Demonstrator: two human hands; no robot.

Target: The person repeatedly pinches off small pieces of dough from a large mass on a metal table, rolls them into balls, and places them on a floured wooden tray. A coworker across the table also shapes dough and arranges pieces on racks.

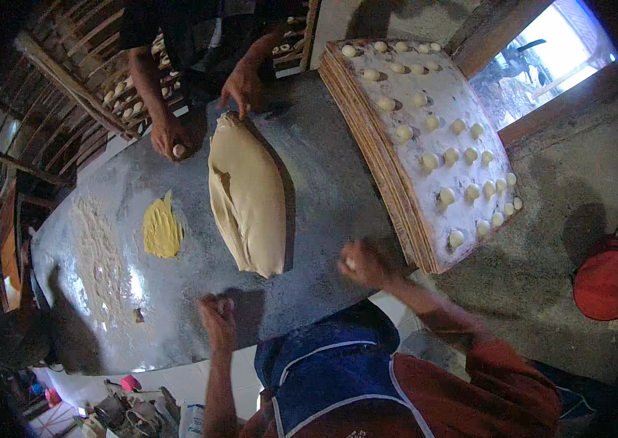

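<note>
A long slab of pale dough lies on the grey worktop, with a smear of yellow paste to its left. My left hand is closed near the front edge, below the slab; what it holds, if anything, is hidden. My right hand, slightly blurred, is closed on a small pale piece, apparently dough, right of the slab. Across the worktop, a co-worker's hand touches the slab's far end, and their other hand holds a small dough ball.
Stacked boards at the right carry rows of dough balls. Wooden racks stand at upper left. Scattered flour lies on the worktop's left. A window and a red round object are at the right.
</note>
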